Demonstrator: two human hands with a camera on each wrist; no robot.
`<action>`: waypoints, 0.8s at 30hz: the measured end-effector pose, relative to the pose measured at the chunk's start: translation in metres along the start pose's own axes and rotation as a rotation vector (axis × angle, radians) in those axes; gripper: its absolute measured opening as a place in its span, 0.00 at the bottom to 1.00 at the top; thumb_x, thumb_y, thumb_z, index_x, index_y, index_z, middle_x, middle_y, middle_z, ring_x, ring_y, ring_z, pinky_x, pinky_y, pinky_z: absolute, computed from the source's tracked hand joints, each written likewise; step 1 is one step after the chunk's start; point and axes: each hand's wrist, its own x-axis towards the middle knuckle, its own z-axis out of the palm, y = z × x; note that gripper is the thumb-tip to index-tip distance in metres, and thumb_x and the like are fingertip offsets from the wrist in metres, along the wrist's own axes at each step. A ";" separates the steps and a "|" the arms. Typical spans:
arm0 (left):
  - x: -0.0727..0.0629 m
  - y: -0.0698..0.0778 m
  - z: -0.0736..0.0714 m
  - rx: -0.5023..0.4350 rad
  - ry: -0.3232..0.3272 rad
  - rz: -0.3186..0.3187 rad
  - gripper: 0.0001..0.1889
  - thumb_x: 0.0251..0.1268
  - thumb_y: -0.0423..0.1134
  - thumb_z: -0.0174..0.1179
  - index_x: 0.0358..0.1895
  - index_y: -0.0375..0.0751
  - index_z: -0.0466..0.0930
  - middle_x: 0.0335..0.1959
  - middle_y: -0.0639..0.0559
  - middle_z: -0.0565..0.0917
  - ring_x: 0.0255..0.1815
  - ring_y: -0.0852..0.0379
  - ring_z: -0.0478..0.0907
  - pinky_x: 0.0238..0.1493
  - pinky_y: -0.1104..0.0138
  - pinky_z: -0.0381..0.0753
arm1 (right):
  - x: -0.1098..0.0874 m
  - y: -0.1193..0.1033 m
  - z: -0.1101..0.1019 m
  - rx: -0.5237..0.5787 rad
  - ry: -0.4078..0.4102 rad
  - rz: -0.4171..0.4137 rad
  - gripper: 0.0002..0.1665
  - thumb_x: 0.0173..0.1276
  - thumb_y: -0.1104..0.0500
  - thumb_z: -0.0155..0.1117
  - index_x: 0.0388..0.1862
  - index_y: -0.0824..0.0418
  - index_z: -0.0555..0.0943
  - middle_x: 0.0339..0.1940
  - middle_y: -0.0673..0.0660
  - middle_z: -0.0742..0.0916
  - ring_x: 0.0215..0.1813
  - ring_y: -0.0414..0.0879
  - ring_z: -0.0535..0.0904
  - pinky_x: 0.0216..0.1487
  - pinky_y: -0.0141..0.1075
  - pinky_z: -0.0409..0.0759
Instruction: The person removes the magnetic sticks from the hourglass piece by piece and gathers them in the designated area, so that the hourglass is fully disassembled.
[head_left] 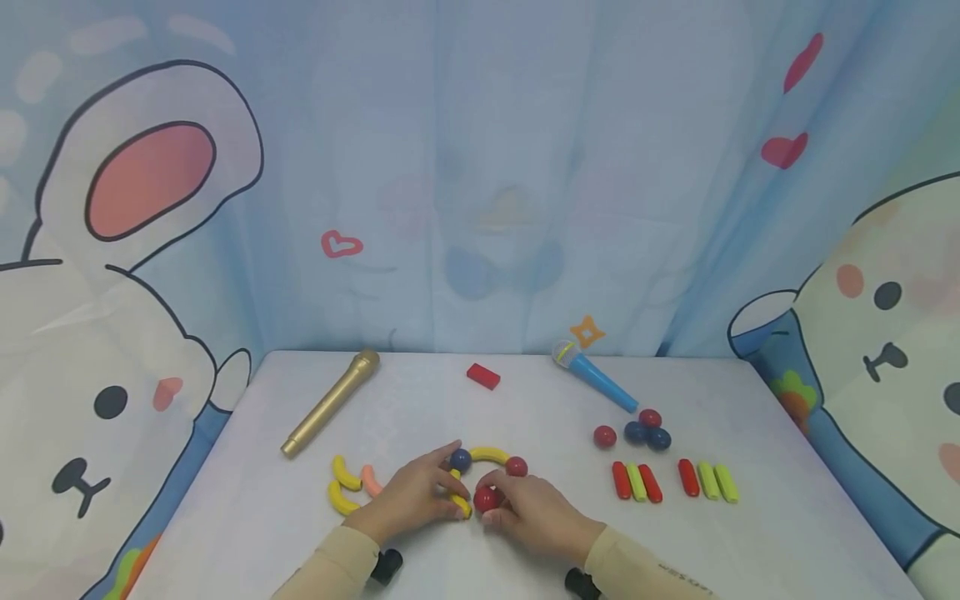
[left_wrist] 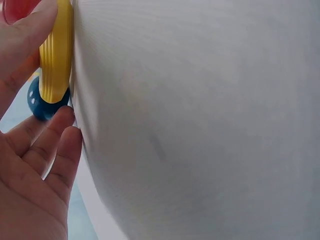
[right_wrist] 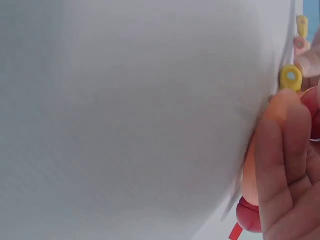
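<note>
On the white table, a blue ball (head_left: pixel 461 459), a yellow curved stick (head_left: pixel 489 454) and a red ball (head_left: pixel 516 466) form an arc. My left hand (head_left: pixel 420 493) holds a second yellow curved stick (left_wrist: pixel 56 55) by its near end, its fingertips close beside the blue ball. Between the thumb and fingers of my right hand (head_left: pixel 536 517) is another red ball (head_left: pixel 486 498). Seen in the right wrist view, an orange curved stick (right_wrist: pixel 251 175) lies along the right fingers, with a red ball (right_wrist: pixel 248 215) at its far end; the hand hides it in the head view.
Left of the hands lie yellow curved sticks (head_left: pixel 345 500) and a pink one (head_left: pixel 371 481). Rightward are red and blue balls (head_left: pixel 635 432) and short red and green sticks (head_left: pixel 690 478). Farther back sit a gold microphone (head_left: pixel 330 406), a red block (head_left: pixel 483 376) and a blue microphone (head_left: pixel 600 382).
</note>
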 end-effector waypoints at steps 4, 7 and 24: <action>0.001 0.000 0.000 0.002 -0.005 0.002 0.11 0.50 0.48 0.77 0.38 0.67 0.89 0.76 0.56 0.63 0.75 0.48 0.61 0.71 0.48 0.62 | -0.001 0.005 -0.003 0.104 -0.015 -0.002 0.25 0.66 0.48 0.71 0.60 0.50 0.76 0.38 0.41 0.80 0.39 0.39 0.76 0.45 0.36 0.81; 0.001 0.001 0.000 0.008 -0.009 0.001 0.11 0.50 0.49 0.77 0.38 0.66 0.89 0.76 0.56 0.63 0.75 0.48 0.61 0.71 0.49 0.62 | -0.003 0.009 -0.007 0.201 -0.003 -0.002 0.26 0.65 0.49 0.72 0.60 0.51 0.77 0.41 0.42 0.81 0.42 0.41 0.77 0.46 0.35 0.80; -0.004 0.003 -0.001 0.015 -0.010 -0.001 0.12 0.50 0.47 0.77 0.39 0.63 0.89 0.77 0.58 0.62 0.74 0.49 0.62 0.70 0.51 0.65 | -0.071 0.132 -0.132 0.139 0.455 0.221 0.33 0.69 0.55 0.69 0.69 0.62 0.70 0.59 0.66 0.80 0.56 0.63 0.78 0.47 0.48 0.85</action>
